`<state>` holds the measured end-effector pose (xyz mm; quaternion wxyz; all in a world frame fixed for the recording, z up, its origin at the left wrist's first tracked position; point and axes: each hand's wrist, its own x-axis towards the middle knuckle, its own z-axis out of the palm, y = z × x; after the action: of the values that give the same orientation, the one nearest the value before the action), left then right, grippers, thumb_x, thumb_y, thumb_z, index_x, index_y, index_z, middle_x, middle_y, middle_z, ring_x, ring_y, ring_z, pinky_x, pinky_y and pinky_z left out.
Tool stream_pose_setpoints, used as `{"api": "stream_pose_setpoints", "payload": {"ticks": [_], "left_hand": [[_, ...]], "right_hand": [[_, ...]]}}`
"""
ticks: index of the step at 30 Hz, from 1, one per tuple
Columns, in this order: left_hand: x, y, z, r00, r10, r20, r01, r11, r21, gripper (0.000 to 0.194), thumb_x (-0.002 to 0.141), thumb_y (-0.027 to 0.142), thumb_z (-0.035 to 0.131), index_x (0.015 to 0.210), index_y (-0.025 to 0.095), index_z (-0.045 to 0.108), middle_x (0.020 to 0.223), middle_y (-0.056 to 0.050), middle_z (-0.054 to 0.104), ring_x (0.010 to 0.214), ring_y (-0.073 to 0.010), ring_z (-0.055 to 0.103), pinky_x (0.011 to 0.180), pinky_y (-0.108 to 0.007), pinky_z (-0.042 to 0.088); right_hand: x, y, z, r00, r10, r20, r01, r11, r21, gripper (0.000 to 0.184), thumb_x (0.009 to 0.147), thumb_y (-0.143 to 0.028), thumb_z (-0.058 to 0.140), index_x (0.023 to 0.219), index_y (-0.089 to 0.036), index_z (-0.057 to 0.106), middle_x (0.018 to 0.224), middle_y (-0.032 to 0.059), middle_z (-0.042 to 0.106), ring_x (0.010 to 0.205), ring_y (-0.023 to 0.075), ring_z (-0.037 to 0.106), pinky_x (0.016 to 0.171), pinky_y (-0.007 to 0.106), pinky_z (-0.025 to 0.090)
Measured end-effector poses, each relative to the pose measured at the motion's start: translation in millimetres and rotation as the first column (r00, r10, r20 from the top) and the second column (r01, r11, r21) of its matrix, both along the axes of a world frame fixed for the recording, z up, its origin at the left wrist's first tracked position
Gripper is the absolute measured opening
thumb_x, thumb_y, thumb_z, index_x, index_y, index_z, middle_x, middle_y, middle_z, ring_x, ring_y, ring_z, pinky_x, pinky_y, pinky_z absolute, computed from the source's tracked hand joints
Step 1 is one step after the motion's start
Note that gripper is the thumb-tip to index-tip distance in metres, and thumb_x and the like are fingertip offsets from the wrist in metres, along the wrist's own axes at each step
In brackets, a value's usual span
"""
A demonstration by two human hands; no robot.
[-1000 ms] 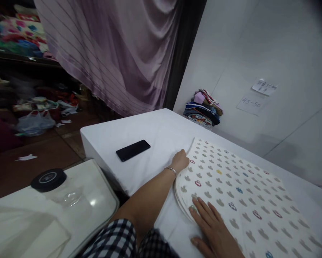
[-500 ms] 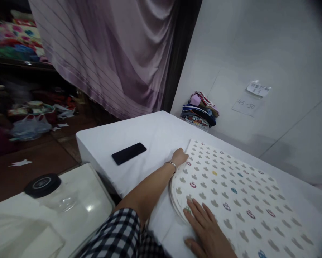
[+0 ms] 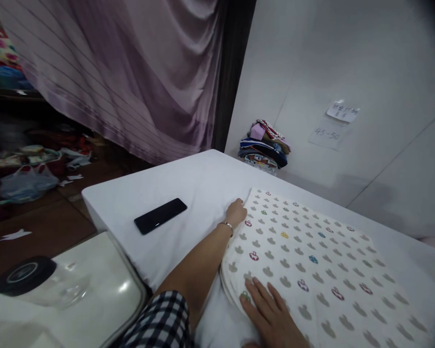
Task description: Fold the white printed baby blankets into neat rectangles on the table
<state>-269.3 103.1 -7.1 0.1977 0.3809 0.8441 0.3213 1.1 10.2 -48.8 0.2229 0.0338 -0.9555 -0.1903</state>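
Note:
A folded white cloth (image 3: pixel 297 241) printed with grey, rabbit-like shapes and a few coloured ones lies flat on the white-covered table. Its near left corner is rounded and shows several layers. My left hand (image 3: pixel 236 212), wearing a bracelet, reaches out to the cloth's far left edge, fingers curled at that edge; the fingertips are partly hidden. Lower down, my right hand (image 3: pixel 273 314) rests flat on the near part of the cloth with its fingers stretched out.
A black phone (image 3: pixel 160 215) lies on the table (image 3: pixel 191 179) left of my arm. At lower left is a glossy white surface (image 3: pixel 101 261) with a black-lidded clear container (image 3: pixel 24 275). Folded clothes (image 3: pixel 264 147) are stacked by the wall. A purple curtain (image 3: pixel 148 72) hangs behind.
The view has shifted slightly, so the phone and lidded container appear farther left and lower. Both hands keep about the same places on the cloth.

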Motion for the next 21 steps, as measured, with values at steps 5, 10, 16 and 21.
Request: {"api": "stream_pose_setpoints", "payload": {"ticks": [5, 10, 16, 21], "left_hand": [[-9, 16, 6.0, 1.0, -0.031, 0.002, 0.031, 0.999, -0.044, 0.04, 0.074, 0.034, 0.058, 0.11, 0.017, 0.056, 0.118, -0.011, 0.061, 0.107, -0.0244, 0.057, 0.083, -0.03, 0.045], [-12, 40, 10.2, 0.999, -0.025, -0.036, 0.023, 0.998, -0.063, 0.038, 0.073, 0.028, 0.057, 0.11, 0.016, 0.057, 0.116, -0.013, 0.061, 0.108, -0.0252, 0.056, 0.083, -0.031, 0.045], [-13, 48, 1.7, 0.995, -0.012, -0.1, 0.007, 0.999, -0.048, 0.036, 0.078, 0.017, 0.047, 0.113, 0.018, 0.055, 0.118, -0.012, 0.06, 0.109, -0.0237, 0.056, 0.086, -0.032, 0.043], [-15, 49, 1.6, 0.993, -0.037, -0.113, 0.03, 0.998, -0.061, 0.036, 0.078, 0.02, 0.049, 0.113, 0.019, 0.055, 0.118, -0.011, 0.061, 0.109, -0.0237, 0.056, 0.086, -0.032, 0.043]], "right_hand": [[-1, 3, -13.3, 0.999, -0.016, -0.039, 0.017, 0.999, 0.032, 0.048, 0.09, -0.05, 0.04, 0.13, -0.026, 0.049, 0.129, 0.0064, 0.053, 0.12, 0.0268, 0.049, 0.086, 0.042, 0.045], [-5, 8, -12.8, 0.999, 0.031, -0.039, -0.025, 0.991, 0.129, 0.04, 0.089, -0.047, 0.04, 0.121, -0.028, 0.056, 0.124, 0.0046, 0.058, 0.112, 0.0248, 0.057, 0.074, 0.039, 0.053], [-11, 3, -10.6, 0.982, 0.006, -0.188, 0.014, 0.994, 0.104, 0.032, 0.092, -0.036, 0.033, 0.106, -0.032, 0.062, 0.115, 0.0003, 0.064, 0.112, 0.0234, 0.056, 0.072, 0.039, 0.052], [-7, 0, -10.3, 0.988, -0.026, -0.15, 0.031, 0.999, 0.029, 0.033, 0.093, -0.033, 0.035, 0.116, -0.03, 0.059, 0.122, 0.002, 0.06, 0.124, 0.0252, 0.045, 0.103, 0.045, 0.032]]}}
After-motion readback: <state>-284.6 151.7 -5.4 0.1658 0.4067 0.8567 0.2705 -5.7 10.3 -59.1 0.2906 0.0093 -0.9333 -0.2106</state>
